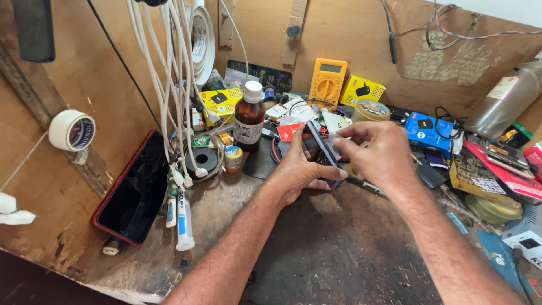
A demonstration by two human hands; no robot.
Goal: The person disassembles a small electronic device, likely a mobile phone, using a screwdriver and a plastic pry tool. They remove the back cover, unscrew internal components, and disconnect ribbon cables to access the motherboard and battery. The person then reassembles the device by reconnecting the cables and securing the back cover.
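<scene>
A small dark phone (318,148) is held tilted on edge above a worn wooden workbench (316,248). My left hand (298,169) cups it from below and behind, fingers curled under its lower edge. From the right, my right hand (372,152) pinches the phone's upper edge with thumb and fingertips. Both forearms reach in from the bottom of the view. What my right fingertips grip on the phone is hidden by the fingers.
A brown glass bottle (249,116) stands just left of my hands. A red-edged phone (135,189) leans against the left wall under hanging white cables (169,101). A yellow multimeter (327,81), yellow boxes (362,89), a blue box (427,133) and loose parts crowd the back and right.
</scene>
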